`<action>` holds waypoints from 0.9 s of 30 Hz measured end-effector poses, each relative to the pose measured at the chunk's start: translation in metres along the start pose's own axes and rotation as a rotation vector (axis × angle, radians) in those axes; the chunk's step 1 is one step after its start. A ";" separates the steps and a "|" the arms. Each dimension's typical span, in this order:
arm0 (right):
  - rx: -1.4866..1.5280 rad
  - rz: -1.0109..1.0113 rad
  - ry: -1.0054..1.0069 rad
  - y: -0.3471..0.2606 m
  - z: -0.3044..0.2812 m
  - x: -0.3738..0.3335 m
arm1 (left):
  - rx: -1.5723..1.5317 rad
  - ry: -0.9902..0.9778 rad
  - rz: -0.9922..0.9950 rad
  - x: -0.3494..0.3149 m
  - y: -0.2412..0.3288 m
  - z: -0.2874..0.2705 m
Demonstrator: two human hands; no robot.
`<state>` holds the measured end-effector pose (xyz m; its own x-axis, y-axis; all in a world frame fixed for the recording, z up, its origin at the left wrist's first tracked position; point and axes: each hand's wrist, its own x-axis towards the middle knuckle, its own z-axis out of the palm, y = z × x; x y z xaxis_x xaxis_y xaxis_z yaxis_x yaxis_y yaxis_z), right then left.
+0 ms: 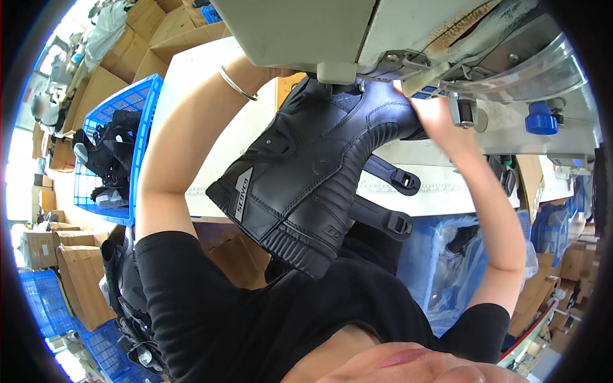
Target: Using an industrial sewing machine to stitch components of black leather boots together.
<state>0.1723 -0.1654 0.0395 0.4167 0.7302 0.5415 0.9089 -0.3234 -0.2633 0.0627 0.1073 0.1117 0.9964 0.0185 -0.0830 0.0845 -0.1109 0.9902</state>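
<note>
Pressing the black leather boot upper (306, 172) under the grey machine head (357, 38), my right hand (434, 112) grips it; left unseen—fingers risk pinching.

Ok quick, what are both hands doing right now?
Left hand: mostly hidden behind the sewing machine, cannot tell.
Right hand: gripping the black boot.

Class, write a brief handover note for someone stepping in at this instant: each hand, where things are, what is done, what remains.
Left hand: raised, mostly hidden behind the pale grey sewing machine; grip cannot be told.
Right hand: gripping the top end of the black leather boot under the machine's head.
Boot: held up over the white table, buckled straps hanging loose.
Blue plastic crate at left holds more black boots.
Done: not visible from here. Left: boot not yet set down.
</note>
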 end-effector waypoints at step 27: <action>-0.308 -0.419 0.261 -0.068 0.013 -0.011 | -0.180 0.053 0.003 0.008 -0.015 -0.012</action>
<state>0.1061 -0.1438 0.0413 -0.0250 0.6739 0.7384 0.9440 -0.2272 0.2394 0.0689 0.1211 0.0971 0.9944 0.0709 -0.0789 0.0741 0.0689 0.9949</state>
